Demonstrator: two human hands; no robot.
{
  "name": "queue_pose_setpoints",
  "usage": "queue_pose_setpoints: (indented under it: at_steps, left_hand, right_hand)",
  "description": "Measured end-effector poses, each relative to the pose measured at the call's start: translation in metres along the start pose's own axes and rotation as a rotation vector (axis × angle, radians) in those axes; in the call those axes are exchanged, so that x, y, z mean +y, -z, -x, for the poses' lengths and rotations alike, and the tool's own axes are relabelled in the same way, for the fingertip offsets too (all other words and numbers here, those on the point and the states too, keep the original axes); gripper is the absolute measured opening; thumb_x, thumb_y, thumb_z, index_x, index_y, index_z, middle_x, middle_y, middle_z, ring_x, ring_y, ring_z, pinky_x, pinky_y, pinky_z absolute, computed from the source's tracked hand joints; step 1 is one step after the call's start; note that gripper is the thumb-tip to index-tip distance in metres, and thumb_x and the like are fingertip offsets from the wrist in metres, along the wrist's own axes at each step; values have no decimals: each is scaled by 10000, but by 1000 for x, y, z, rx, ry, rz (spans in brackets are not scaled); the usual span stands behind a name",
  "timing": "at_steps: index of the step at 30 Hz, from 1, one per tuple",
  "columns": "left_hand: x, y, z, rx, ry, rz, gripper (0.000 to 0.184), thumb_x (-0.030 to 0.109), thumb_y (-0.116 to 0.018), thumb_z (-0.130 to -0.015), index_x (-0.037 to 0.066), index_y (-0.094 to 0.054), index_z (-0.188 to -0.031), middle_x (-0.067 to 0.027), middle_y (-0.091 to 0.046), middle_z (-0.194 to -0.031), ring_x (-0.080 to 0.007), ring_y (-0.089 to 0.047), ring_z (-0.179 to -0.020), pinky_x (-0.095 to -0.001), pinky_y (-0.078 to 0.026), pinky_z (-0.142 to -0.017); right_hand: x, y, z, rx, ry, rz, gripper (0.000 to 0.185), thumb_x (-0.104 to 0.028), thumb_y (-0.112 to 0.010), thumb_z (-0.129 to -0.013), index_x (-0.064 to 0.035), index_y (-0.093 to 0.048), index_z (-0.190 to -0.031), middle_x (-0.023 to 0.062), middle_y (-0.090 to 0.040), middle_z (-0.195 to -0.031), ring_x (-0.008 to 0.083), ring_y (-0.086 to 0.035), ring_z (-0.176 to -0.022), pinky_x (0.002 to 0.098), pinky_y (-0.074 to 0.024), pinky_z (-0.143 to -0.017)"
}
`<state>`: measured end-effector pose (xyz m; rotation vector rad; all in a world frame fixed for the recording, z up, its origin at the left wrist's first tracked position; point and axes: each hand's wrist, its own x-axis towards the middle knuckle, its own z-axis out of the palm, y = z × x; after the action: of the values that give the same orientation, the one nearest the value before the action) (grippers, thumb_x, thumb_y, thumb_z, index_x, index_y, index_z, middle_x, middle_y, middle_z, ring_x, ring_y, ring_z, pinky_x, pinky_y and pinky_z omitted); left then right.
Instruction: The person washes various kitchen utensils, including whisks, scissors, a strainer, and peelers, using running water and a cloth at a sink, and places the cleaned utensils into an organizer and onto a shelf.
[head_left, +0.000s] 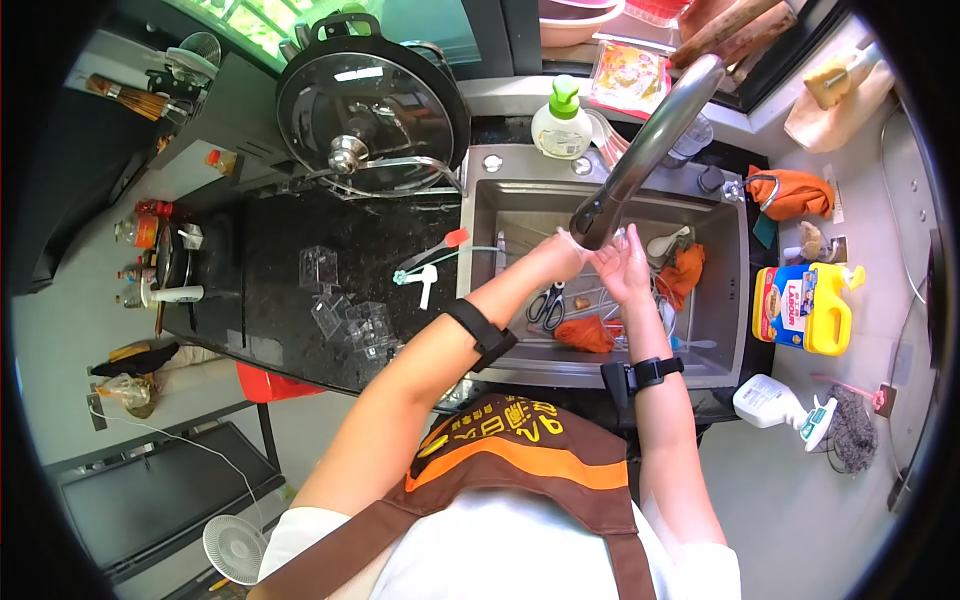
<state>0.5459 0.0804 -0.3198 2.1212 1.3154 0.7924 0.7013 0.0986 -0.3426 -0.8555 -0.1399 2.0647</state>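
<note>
Both of my hands are under the head of the grey faucet [655,125], above the sink [478,345]. The faucet head partly covers my left hand [568,257], and its fingers are hidden. My right hand [622,266] is palm up with its fingers apart, and nothing shows in it. Below them in the sink lie black-handled scissors [546,306], an orange cloth [585,335] and another orange cloth [682,275]. A white spoon [664,243] rests near the sink's right side. I cannot make out whether water is running.
Left of the sink, the black counter [270,240] bears clear plastic boxes [345,320], a red-tipped brush [455,238] and a white plastic piece [428,287]. A lidded wok [370,110] stands behind. A soap bottle [562,130], yellow jug [800,310] and spray bottle [775,403] stand around the sink.
</note>
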Motion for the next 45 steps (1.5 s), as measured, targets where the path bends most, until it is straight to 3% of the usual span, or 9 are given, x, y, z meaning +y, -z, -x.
queue_pose_setpoints:
  at_steps: [1,6,19,20,23,32,34,40,45]
  left_hand:
    - [8,2,-11,-309,589,397,99,104,-562,-786,9,-591,-786,-128,-611,-677,-177,-608,-579,-319,-461,-451]
    - [6,-15,-12,130,1067,1811,87,132,-573,-818,77,-570,-751,-15,-523,-610,-76,-434,-449,-189,-322,-369]
    - [5,-69,5,835,1050,1582,482,101,-677,-738,-12,-405,-1120,-145,-586,-789,-303,-605,-698,-449,-529,-695]
    - [-24,-67,4,868,1261,2264,489,48,-676,-685,63,-423,-1103,-144,-547,-971,-335,-570,-835,-476,-502,-724]
    - [1,-83,-12,1067,725,-30,723,356,-770,-583,115,-448,-1183,-135,-389,-1221,-284,-483,-1002,-406,-419,-858]
    - [3,-46,-14,591,621,152,382,359,-720,-657,83,-555,-863,-84,-612,-721,-231,-592,-593,-354,-463,-532]
    - [13,-31,-15,381,738,874,251,262,-677,-712,94,-554,-853,-12,-592,-726,-126,-571,-605,-285,-451,-524]
    - [-6,-39,-11,545,421,1631,247,95,-589,-791,177,-551,-1021,27,-583,-931,-88,-560,-770,-262,-466,-624]
    - [29,-7,0,477,727,1098,230,91,-613,-774,95,-574,-1001,1,-599,-916,-113,-552,-854,-288,-460,-743]
  right_hand:
    - [-1,6,-2,-7,-36,-22,567,-513,-417,-885,8,-490,-1098,122,-587,-962,227,-583,-827,350,-471,-812]
    - [21,20,0,-38,-108,226,550,-519,-387,-892,-4,-486,-1057,112,-576,-897,232,-591,-799,367,-518,-746]
    - [30,-4,86,-49,87,1415,164,-190,-524,-859,-38,-470,-831,27,-486,-604,143,-491,-496,290,-408,-452]
    - [27,-9,89,-63,194,1547,163,-174,-539,-838,-29,-465,-828,54,-503,-602,176,-513,-520,324,-425,-488]
    - [27,-3,91,26,302,1926,222,-135,-579,-771,17,-450,-868,216,-578,-712,380,-586,-691,448,-462,-623]
    - [21,-29,108,-86,464,2014,228,-50,-565,-711,21,-402,-853,214,-532,-649,403,-554,-651,422,-466,-593]
    - [21,-8,98,-114,453,2018,216,-41,-560,-717,9,-404,-858,176,-530,-637,341,-562,-597,404,-469,-558]
    - [37,-14,77,-158,-89,709,80,-103,-505,-866,-60,-439,-875,65,-514,-649,195,-526,-522,312,-453,-480]
    - [44,-26,51,-184,-40,498,101,-167,-498,-899,-67,-491,-915,19,-489,-659,140,-497,-521,269,-435,-482]
